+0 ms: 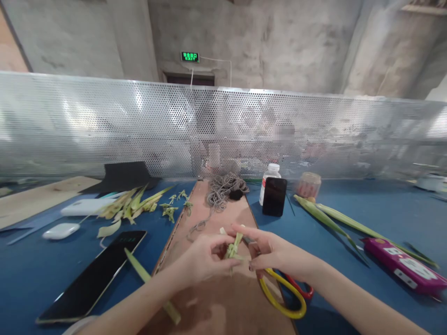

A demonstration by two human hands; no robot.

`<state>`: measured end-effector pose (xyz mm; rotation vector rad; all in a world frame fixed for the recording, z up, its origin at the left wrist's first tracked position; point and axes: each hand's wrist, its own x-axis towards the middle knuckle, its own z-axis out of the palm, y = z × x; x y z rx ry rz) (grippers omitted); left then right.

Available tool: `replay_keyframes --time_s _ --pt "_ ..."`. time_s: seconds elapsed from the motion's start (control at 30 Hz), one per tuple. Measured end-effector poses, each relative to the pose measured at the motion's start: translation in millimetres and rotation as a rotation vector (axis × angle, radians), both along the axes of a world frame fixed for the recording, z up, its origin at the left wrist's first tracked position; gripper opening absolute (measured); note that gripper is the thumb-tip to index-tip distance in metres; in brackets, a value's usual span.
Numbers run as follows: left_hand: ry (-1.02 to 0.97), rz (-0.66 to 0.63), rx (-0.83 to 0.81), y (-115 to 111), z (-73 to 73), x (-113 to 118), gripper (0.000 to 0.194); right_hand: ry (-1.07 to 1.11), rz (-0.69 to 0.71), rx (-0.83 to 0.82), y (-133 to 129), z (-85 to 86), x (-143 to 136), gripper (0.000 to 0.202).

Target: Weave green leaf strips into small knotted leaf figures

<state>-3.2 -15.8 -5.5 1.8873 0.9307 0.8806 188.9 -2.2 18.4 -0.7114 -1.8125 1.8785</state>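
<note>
A small knotted piece of pale green leaf (232, 250) is between my two hands, above a brown board. My left hand (206, 256) pinches it from the left, with thumb and fingers closed on its lower edge. My right hand (270, 249) is curled at its right side, the index finger reaching the upper end of the leaf strip. Scissors with yellow and red handles (284, 307) lie under my right hand, their blades mostly hidden by its fingers. A loose green leaf strip (139, 267) passes beneath my left forearm.
A large phone (94, 274) and cut leaves (134, 204) lie left. Grey cord (223, 188) is heaped at the board's far end. At right are an upright phone (274, 197) before a bottle (273, 170), a jar (309, 185), long leaves (328, 218) and a purple packet (405, 265).
</note>
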Motion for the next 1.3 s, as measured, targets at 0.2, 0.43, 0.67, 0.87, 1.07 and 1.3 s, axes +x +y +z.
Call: replay_keyframes --time_s 0.2,0.43,0.67,0.87,1.07,1.3 --pt "-0.027 -0.068 0.022 0 0.3 -1 0.034 0.05 -0.115 0.12 -3 -13.6 -8 0.061" --pt "0.091 -0.039 0.173 0 3.4 -3 0.033 0.115 -0.106 0.08 -4 -17.7 -13 0.062" --pt "0.081 -0.046 0.049 -2 4.4 0 0.025 0.122 -0.128 0.022 -7 -11.7 -13 0.062" --pt "0.092 -0.078 0.054 -5 7.7 2 0.02 0.128 -0.063 -0.005 -7 -7.8 -12 0.059" --pt "0.118 -0.04 0.083 -4 7.6 -1 0.017 0.136 -0.053 -0.002 -6 -8.0 -10 0.062" --pt "0.017 0.02 -0.032 -3 0.2 3 0.015 0.048 -0.049 0.104 -10 -10.5 -9 0.079"
